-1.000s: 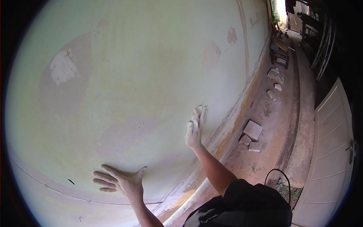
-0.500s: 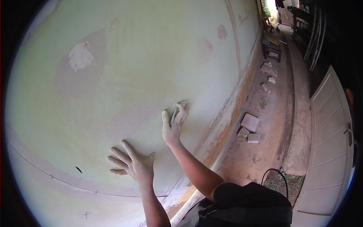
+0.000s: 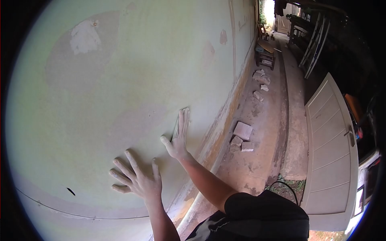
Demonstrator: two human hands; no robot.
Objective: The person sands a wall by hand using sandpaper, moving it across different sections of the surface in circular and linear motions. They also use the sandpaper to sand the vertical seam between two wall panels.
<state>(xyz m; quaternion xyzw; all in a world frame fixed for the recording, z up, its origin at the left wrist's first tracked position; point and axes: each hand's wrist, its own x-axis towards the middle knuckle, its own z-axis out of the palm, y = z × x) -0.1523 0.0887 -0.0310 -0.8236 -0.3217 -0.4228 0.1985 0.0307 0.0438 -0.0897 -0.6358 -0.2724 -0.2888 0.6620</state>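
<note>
My left hand (image 3: 138,176) lies against the pale green wall (image 3: 140,76), its fingers spread wide and nothing in it. Up and to the right of it, my right hand (image 3: 179,138) presses a thin, dusty sheet of sandpaper (image 3: 186,116) to the wall. The fingers of that hand are stretched along the sheet, whose edges show on both sides of them, and the thumb sticks out to the left. Whitish dust coats both hands. Grey-pink patches (image 3: 132,124) mark the wall near them.
A thin dark line (image 3: 94,218) crosses the lower wall. Right of the wall's worn base, stone blocks (image 3: 243,130) and rubble (image 3: 261,77) lie along the concrete floor. A white door panel (image 3: 331,156) stands at the right, with a ladder (image 3: 315,46) behind. A small wooden stand (image 3: 265,60) is farther off.
My right hand's fingers have straightened from a bent hold and now lie along the sandpaper. My left hand stays spread on the wall. The view has swung right, shifting the scene left.
</note>
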